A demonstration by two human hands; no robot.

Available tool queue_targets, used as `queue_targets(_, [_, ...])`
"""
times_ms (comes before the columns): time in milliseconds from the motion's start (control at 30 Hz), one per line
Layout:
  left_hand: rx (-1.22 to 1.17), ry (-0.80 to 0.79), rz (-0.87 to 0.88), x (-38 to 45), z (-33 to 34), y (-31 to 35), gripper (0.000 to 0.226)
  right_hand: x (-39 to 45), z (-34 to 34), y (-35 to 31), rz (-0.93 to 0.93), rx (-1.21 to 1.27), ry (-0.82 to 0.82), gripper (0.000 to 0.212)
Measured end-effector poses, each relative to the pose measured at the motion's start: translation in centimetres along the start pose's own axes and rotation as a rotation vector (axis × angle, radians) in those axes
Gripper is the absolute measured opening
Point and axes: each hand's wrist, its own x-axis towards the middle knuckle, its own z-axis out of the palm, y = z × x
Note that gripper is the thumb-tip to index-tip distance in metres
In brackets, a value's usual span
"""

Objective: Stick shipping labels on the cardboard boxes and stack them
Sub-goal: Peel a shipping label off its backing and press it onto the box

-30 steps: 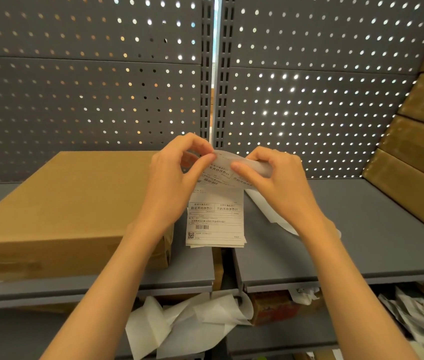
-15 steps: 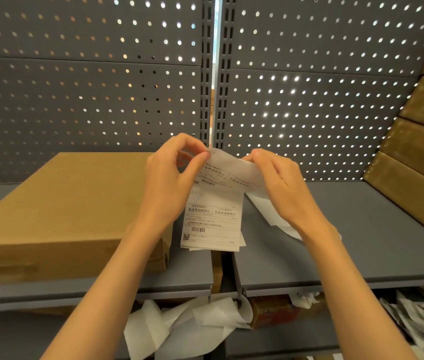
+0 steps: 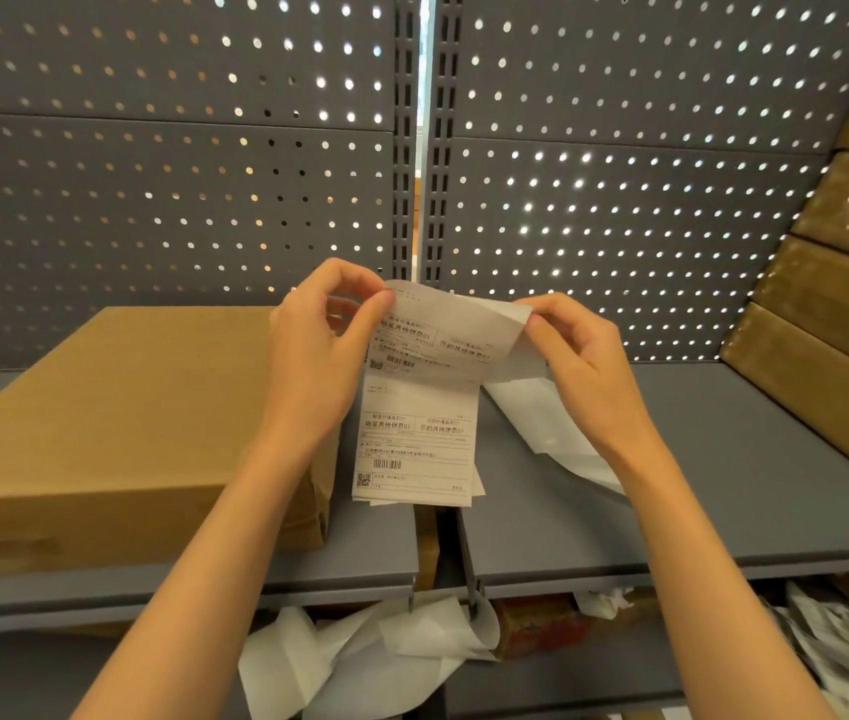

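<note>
1. We hold a strip of white shipping labels (image 3: 414,439) above the gap between 2 grey shelves (image 3: 723,459); it carries black print, barcodes and a QR code, and its top label curls over.
2. Our left hand (image 3: 318,356) pinches the strip's top left corner; our right hand (image 3: 575,350) pinches the curled top right corner.
3. We count 1 flat cardboard box (image 3: 116,423) on the left shelf, and 4 stacked boxes (image 3: 827,314) leaning at right.
</note>
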Motion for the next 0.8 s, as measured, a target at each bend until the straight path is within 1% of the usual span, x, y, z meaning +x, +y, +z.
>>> queue_targets(100, [-0.004,-0.004,-0.004,0.1,0.1,-0.1,0.009,0.0,-0.2,0.1,-0.011,-0.026,0.011,0.025])
queue_targets(233, [-0.001,-0.001,-0.018,0.3,0.2,-0.2,0.005,0.1,-0.2,0.4,-0.027,-0.072,0.021,0.024])
queue_targets(467, [0.006,0.018,-0.031,0.6,0.4,-0.1,0.006,0.4,-0.4,0.9,-0.025,-0.121,0.049,0.024])
queue_targets(633, [-0.011,0.053,-0.06,1.0,0.4,0.2,0.004,0.4,-0.4,1.5,-0.026,-0.135,0.035,0.024])
queue_targets(800, [-0.065,0.09,-0.111,1.1,0.2,0.1,0.003,0.3,-0.4,1.8,0.012,-0.115,0.02,0.023])
